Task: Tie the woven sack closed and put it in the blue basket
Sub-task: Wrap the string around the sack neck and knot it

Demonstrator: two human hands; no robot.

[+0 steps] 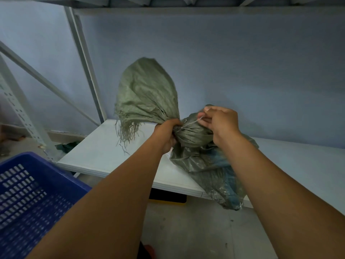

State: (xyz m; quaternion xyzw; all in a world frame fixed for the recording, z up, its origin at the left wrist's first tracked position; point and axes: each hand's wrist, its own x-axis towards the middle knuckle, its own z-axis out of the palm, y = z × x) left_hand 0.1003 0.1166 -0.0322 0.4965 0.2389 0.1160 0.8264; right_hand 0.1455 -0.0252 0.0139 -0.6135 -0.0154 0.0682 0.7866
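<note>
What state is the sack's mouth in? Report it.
Gathered shut but not visibly knotted: the left hand squeezes the woven sack at its neck, and the right hand pulls a thin string there.

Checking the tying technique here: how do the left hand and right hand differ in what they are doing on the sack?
The left hand is closed in a fist around the gathered neck of the woven sack; the right hand pinches a thin string between its fingertips. The left grip sits lower, the right hand higher and over the sack's body. Both work at the same neck.
</note>
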